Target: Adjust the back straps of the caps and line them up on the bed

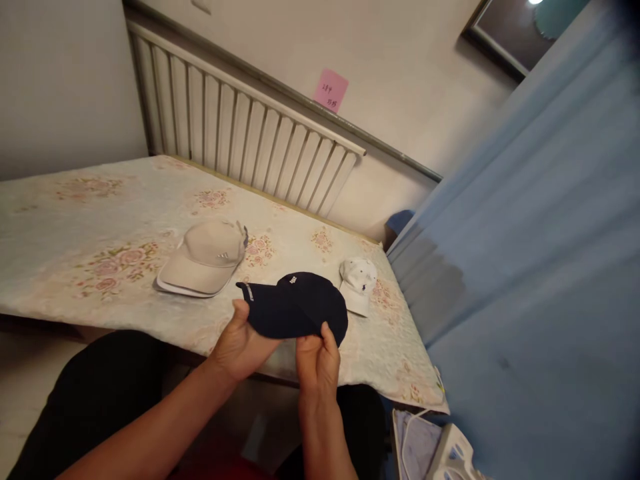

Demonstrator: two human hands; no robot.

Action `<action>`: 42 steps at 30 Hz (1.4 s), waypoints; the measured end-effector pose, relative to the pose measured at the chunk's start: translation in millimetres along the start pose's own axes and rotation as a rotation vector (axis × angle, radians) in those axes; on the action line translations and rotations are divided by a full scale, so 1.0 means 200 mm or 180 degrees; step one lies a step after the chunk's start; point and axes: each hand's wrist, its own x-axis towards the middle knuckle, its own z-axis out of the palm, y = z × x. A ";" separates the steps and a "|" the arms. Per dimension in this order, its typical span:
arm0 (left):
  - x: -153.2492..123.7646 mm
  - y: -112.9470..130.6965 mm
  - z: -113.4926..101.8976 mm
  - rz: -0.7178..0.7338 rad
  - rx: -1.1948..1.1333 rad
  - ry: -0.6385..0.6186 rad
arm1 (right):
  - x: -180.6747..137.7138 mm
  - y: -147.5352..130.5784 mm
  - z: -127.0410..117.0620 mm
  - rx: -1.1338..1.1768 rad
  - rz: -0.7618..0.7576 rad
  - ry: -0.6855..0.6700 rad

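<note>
A dark navy baseball cap [300, 305] is held between both my hands, just above the near edge of the table, its brim pointing left. My left hand [245, 343] grips the brim from below, thumb up against its edge. The fingers of my right hand [318, 353] close on the lower rim of the crown, with the thumb on the outside. To the left, a beige baseball cap [207, 253] rests on the table, with something white showing under its brim. Behind the navy cap on the right lies a white baseball cap [359, 283] with a small dark emblem.
A floral cloth covers the table [150, 207]. Along its far side runs a white radiator [245, 127], with a pink note [331, 91] above. A blue curtain [525, 267] hangs at the right. A white plastic object [453, 453] with a cord stands at lower right.
</note>
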 end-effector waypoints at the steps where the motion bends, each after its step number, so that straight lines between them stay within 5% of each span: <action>1: -0.01 0.01 0.00 -0.0050 -0.0032 -0.0002 | 0.00 -0.01 -0.01 0.0018 0.0031 0.0009; 13: -0.01 0.08 -0.11 -0.0405 -0.0150 0.0053 | 0.03 -0.07 -0.12 -0.0044 0.0319 0.0247; 21: -0.02 0.07 -0.06 -0.1074 0.0516 0.0987 | 0.04 -0.09 -0.14 0.0097 0.0921 0.0471; 28: 0.00 0.06 -0.07 -0.1087 0.0783 0.1441 | 0.00 -0.07 -0.15 0.0141 0.0803 0.0113; 42: 0.02 0.07 -0.15 -0.1358 0.0612 0.1293 | 0.00 -0.03 -0.21 -0.0209 0.1271 0.0134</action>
